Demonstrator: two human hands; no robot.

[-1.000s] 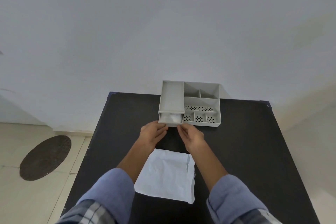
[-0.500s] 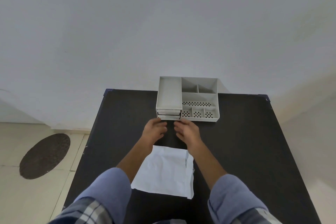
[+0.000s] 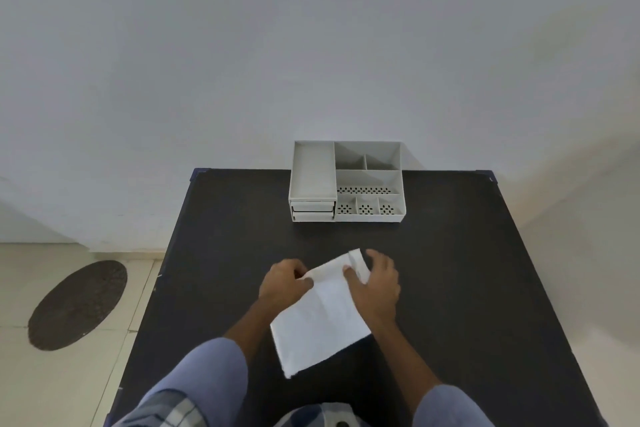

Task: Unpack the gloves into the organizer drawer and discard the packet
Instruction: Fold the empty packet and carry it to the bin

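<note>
The person wears pushed-up, plain blue fabric sleeves (image 3: pixel 211 371) over bare forearms, with a blue-grey-and-white checked cloth garment (image 3: pixel 166 407) beneath.

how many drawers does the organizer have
2, both shut and stacked at the organizer's front left: upper drawer, lower drawer beneath it.

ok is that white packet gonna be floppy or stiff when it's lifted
Probably floppy: the packet bends and creases where the left hand and right hand pinch its top edge. Likely light too, since it looks thin and flat. Its free lower end may sag or swing.
</note>
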